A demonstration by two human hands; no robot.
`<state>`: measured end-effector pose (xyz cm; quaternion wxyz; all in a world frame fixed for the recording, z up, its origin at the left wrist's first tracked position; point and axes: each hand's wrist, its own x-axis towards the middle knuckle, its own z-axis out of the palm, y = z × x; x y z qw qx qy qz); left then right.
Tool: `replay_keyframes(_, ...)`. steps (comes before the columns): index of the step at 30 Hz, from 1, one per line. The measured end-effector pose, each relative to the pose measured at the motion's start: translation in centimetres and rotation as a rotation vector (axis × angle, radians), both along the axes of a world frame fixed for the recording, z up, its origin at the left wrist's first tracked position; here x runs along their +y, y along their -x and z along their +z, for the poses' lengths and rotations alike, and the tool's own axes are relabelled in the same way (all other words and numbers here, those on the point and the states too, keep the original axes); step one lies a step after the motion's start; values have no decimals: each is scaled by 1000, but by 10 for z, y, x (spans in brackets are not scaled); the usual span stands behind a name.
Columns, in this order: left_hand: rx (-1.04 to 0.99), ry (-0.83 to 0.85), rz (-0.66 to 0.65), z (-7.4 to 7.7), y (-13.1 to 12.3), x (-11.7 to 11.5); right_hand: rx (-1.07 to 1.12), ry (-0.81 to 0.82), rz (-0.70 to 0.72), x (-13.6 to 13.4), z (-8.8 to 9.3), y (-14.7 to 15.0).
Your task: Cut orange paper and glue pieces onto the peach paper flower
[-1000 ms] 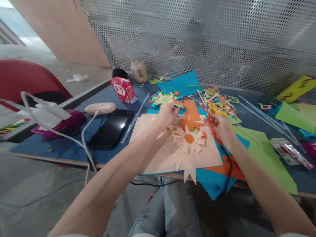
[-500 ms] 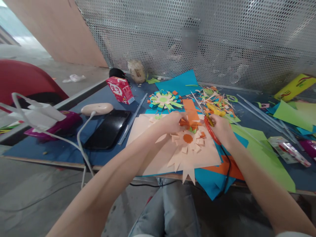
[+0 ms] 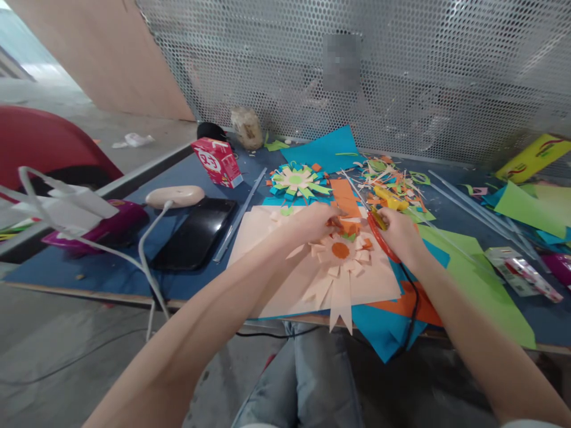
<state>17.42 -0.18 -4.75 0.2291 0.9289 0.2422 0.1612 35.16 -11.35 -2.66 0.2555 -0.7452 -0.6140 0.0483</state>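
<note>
My left hand [image 3: 328,219] is over the upper edge of a peach paper flower [image 3: 341,250] with an orange centre; its fingers are closed at some orange paper [image 3: 350,226]. My right hand [image 3: 392,228] is wrapped round red-handled scissors [image 3: 382,242], whose blades point up and away to the left. The flower rests on peach sheets [image 3: 276,267], with pointed peach strips hanging over the table edge. Beyond my left hand sits a blue, green and peach paper flower [image 3: 296,180]. A yellow glue gun [image 3: 390,198] lies just past my right hand.
A black phone [image 3: 195,233], a cabled white device [image 3: 175,197] and a pink box [image 3: 217,162] stand left. Paper scraps [image 3: 388,172] lie behind. Green sheets [image 3: 482,279], clear sticks [image 3: 477,205] and a yellow box [image 3: 533,157] are right. A perforated metal panel [image 3: 267,59] borders the back.
My left hand has shifted slightly right, and the orange paper under its fingers sits differently. The scissors in my right hand have moved slightly left.
</note>
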Motion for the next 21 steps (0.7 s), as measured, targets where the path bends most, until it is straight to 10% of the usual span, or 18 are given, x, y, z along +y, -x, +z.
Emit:
replay_keyframes(6, -272, 36, 144, 12, 2, -5, 36, -72, -21, 1, -2, -1)
replay_keyframes(14, -926, 729, 325, 22, -1, 0, 300, -134, 44, 5, -11, -8)
replay_keyframes(21, -1187, 846, 314, 26, 3, -1, 219, -6, 147, 1, -7, -5)
